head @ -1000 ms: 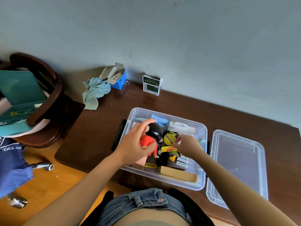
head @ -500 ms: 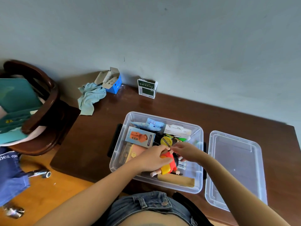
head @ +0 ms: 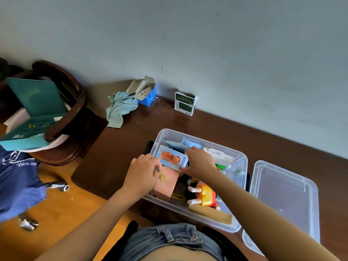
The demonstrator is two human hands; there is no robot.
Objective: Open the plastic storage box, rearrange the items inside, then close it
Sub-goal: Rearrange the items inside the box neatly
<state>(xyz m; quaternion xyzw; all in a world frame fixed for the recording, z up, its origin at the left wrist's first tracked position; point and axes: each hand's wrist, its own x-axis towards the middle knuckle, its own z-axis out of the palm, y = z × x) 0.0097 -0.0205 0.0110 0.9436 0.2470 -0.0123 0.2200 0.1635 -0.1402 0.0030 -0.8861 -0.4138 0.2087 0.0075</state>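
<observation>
Two hands, left hand (head: 142, 175) and right hand (head: 200, 162), pinch one blue fan box (head: 172, 158) inside one storage box (head: 243, 166); one lid (head: 286, 196) lies just beside it.

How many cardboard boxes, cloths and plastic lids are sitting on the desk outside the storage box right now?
Cardboard boxes: 2, the blue box and the green and white box
Cloths: 1, the light blue cloth
Plastic lids: 1, the clear lid
Total: 4

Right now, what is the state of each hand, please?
Left hand: grips the near-left edge of the light blue mini-fan box.
Right hand: holds the same box at its right end.
</observation>
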